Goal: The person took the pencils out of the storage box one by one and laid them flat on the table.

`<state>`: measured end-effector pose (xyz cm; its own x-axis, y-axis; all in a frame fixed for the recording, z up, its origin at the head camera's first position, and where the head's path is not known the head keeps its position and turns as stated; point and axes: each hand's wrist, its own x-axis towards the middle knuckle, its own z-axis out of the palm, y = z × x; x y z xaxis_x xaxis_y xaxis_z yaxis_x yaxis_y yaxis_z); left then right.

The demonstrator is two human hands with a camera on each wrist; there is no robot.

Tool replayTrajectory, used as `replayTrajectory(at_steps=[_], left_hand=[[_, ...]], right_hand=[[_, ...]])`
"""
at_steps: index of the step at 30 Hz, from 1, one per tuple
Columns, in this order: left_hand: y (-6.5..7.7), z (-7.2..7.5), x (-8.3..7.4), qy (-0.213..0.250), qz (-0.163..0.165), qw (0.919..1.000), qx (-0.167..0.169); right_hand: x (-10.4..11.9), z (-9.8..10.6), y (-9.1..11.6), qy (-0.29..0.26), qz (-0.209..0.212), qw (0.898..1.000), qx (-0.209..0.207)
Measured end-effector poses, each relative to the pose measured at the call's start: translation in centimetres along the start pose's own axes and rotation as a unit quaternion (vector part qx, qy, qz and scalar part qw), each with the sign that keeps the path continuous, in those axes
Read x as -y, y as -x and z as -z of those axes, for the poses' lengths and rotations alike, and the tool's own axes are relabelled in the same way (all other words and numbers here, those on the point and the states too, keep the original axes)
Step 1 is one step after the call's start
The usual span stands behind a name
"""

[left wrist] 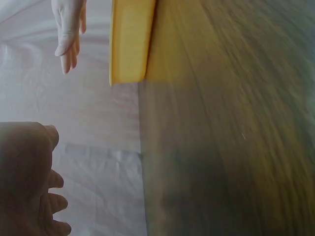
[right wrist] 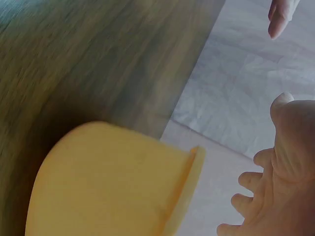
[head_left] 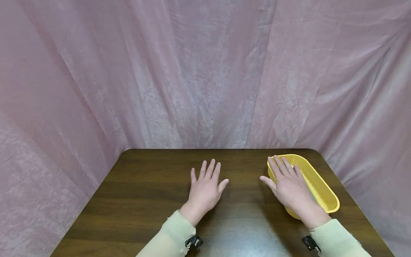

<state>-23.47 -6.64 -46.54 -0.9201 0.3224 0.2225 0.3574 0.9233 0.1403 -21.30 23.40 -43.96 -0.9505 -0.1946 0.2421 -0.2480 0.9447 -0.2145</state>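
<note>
My left hand [head_left: 204, 191] hovers palm down over the middle of the table, its fingers straight and spread. To the right, my right hand [head_left: 289, 188] is also spread and hides part of a yellow plastic bin [head_left: 322, 189]. A gap shows between that hand [right wrist: 290, 167] and the bin's rim [right wrist: 189, 189] in the right wrist view, so they are apart. Neither hand holds anything. Inside the bin, a sliver of something pale and bluish [head_left: 310, 193] peeks out beside my right hand; its kind cannot be told.
The dark brown wooden table [head_left: 154, 192] has rounded far corners. Pink velvety curtain [head_left: 205, 78] hangs behind it and along both sides. The bin stands near the table's right edge. Below each pale green sleeve [head_left: 174, 233] a small black device [head_left: 194, 242] shows at the wrist.
</note>
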Motion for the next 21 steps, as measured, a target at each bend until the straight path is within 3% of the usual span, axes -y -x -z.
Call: replayTrajectory(at_steps=[11, 21], left_hand=[[-0.8, -0.1, -2.3, 0.006, -0.018, 0.9998, -0.002], [-1.1, -0.4, -3.5, 0.010, -0.023, 0.9997, -0.006]], right_hand=[[-1.9, 0.1, 0.6, 0.011, -0.018, 1.000, 0.002], [-3.6, 0.0, 0.9, 0.022, -0.031, 0.999, 0.008]])
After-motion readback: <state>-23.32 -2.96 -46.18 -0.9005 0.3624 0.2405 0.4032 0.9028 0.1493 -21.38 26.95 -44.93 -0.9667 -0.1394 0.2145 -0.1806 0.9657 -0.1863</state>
